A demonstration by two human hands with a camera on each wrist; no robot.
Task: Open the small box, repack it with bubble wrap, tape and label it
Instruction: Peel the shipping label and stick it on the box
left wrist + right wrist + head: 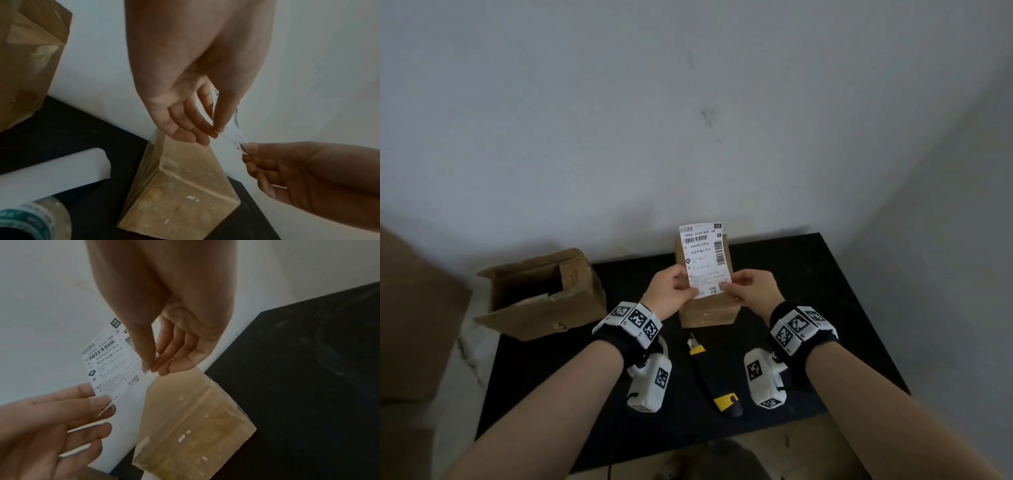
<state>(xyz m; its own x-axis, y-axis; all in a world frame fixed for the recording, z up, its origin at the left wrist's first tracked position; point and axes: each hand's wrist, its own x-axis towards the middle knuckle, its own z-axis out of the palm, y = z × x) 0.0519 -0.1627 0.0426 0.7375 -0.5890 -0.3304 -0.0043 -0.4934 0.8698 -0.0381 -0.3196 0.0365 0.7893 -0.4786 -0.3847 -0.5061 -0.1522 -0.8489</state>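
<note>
A white shipping label with barcodes is held upright above the small brown box, which stands taped shut on the black table. My left hand pinches the label's lower left edge between thumb and fingertips. My right hand pinches its lower right corner. In the left wrist view the left hand grips the label edge-on over the box. In the right wrist view the right hand holds the printed label above the box.
A yellow-and-black utility knife lies on the table just in front of the small box. A large open cardboard box sits at the table's left corner. A tape roll and a white roll lie left of the small box. The wall is close behind.
</note>
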